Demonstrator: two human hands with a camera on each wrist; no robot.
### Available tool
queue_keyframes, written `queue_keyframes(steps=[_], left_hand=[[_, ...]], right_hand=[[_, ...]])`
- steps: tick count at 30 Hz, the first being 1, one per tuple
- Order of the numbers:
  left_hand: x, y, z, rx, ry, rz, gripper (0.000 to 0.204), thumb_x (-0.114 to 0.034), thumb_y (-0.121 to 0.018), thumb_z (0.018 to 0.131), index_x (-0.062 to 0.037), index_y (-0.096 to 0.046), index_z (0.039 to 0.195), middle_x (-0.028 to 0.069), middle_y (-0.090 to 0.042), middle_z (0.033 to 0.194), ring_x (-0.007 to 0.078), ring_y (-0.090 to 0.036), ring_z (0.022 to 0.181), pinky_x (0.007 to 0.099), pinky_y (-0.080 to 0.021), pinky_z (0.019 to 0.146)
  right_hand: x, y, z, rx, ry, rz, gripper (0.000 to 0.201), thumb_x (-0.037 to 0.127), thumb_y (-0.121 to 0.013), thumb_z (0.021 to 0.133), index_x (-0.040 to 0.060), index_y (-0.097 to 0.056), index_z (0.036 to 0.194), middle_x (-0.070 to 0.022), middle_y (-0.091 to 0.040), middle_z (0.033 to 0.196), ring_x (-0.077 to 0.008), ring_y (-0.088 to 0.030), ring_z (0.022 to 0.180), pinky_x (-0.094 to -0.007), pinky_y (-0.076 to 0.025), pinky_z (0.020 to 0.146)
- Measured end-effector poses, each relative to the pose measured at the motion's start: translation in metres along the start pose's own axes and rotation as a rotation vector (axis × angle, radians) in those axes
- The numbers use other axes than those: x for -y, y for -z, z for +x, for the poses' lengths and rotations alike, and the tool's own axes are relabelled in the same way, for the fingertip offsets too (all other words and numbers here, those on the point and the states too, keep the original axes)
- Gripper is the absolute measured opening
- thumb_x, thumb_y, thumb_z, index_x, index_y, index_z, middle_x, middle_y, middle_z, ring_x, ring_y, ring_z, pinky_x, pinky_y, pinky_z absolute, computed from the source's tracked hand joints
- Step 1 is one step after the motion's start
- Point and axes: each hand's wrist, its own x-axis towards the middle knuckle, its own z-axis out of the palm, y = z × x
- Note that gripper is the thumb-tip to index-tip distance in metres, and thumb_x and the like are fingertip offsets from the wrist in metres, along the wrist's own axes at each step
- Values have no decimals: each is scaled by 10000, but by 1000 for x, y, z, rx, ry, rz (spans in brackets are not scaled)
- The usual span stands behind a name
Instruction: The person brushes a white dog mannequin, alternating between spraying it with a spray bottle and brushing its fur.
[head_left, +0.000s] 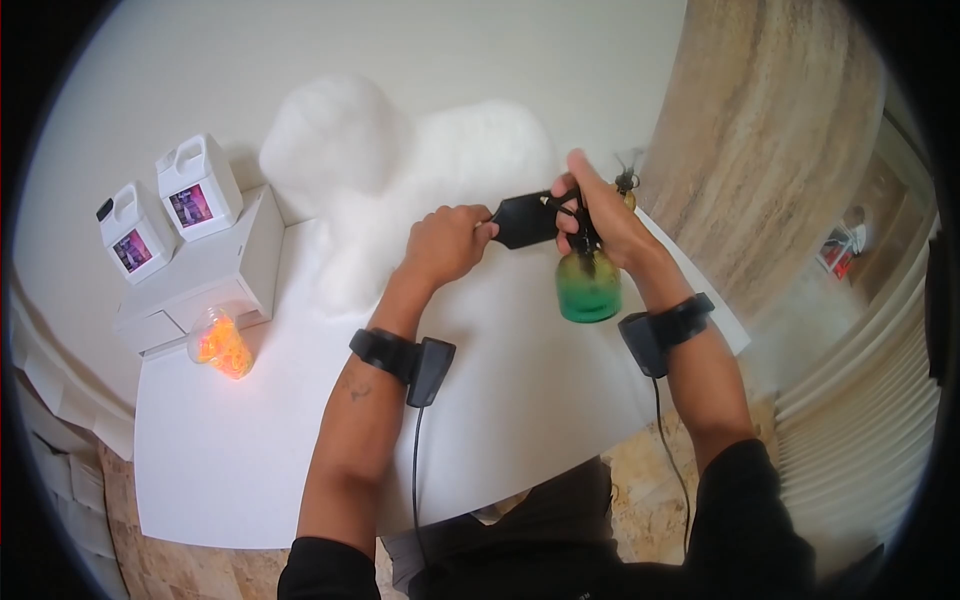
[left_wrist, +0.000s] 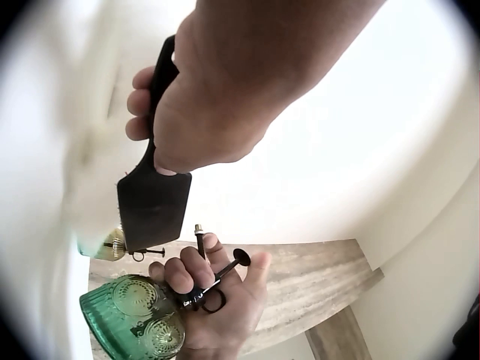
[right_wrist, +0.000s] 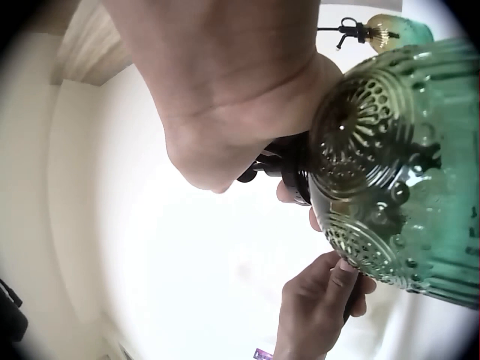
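My left hand (head_left: 445, 243) grips the handle of a black flat paddle-shaped brush (head_left: 525, 220), its head pointing right. Beside it, my right hand (head_left: 605, 215) holds a glass spray bottle (head_left: 590, 290), amber at the top and green below, with embossed round patterns. Its black plunger pump shows between the right fingers in the left wrist view, where the thumb is raised near the plunger's knob. The brush head lies close to the right fingertips in the head view. Just behind both hands stands a white fluffy dog-shaped figure (head_left: 480, 150).
A second amber-green spray bottle (right_wrist: 401, 34) stands beyond the right hand. At the left, two white jugs (head_left: 198, 190) stand on a white box (head_left: 225, 265). In front of it a clear jar (head_left: 222, 345) of orange and pink pieces rests on the white table (head_left: 230, 460).
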Motion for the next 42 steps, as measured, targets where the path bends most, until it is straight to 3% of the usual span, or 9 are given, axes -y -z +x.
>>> queue_keyframes(steps=[10,14,20,22,26,29,32,36,42], left_hand=[[0,0,1,-29,5,-11,232,-266,-624,977,-62,-730,1006,173,-703,802,382,-675,779,473,-517,701],[2,0,4,-31,6,10,225,-270,-626,978,-75,-733,1012,164,-706,803,382,-677,789,476,-521,704],[-3,0,7,-18,32,71,225,-289,-631,978,-97,-736,1029,147,-715,808,375,-684,798,483,-529,709],[-4,0,7,-17,38,71,226,-295,-631,980,-100,-737,1024,141,-717,811,372,-685,795,482,-529,708],[-3,0,5,29,35,54,241,-332,-614,987,-127,-740,998,148,-734,874,378,-700,846,493,-544,758],[-2,-2,3,129,-7,81,236,-332,-617,985,-130,-739,996,145,-734,874,373,-697,855,488,-542,760],[0,-5,2,142,-22,92,232,-306,-637,985,-109,-747,1040,146,-726,838,365,-686,807,464,-532,717],[-2,-4,4,-28,43,46,235,-304,-638,983,-103,-749,1033,146,-726,834,355,-689,801,460,-532,714],[-2,-4,4,-19,82,59,237,-308,-638,982,-106,-753,1030,144,-727,837,353,-690,805,462,-532,713]], right_hand=[[-8,-1,1,111,146,101,621,678,-304,1045,86,-487,999,-40,-548,689,-241,-649,631,-330,-530,698],[-15,1,4,122,134,142,629,685,-286,1042,89,-479,990,-38,-553,718,-248,-666,654,-338,-543,697],[-13,-1,6,-127,14,169,487,570,-417,1045,89,-453,975,-34,-497,650,-219,-570,526,-355,-488,553],[-13,-4,4,-224,53,98,368,437,-449,1010,72,-448,974,-37,-464,615,-205,-502,467,-352,-446,502],[-14,7,7,-287,165,78,222,258,-424,981,37,-440,963,-59,-429,725,-160,-481,561,-343,-471,491],[-16,13,4,-314,168,34,208,231,-419,976,25,-446,973,-56,-407,775,-144,-475,609,-347,-489,495],[-10,12,-2,-313,87,-15,343,357,-433,1013,16,-470,1029,-45,-423,705,-151,-470,531,-328,-469,492],[-17,15,-2,-306,56,-9,498,518,-438,1020,24,-477,1066,-38,-450,637,-162,-463,463,-308,-432,477],[-21,22,5,-363,129,-79,400,422,-446,1003,24,-470,969,-55,-451,647,-162,-469,484,-315,-422,455]])
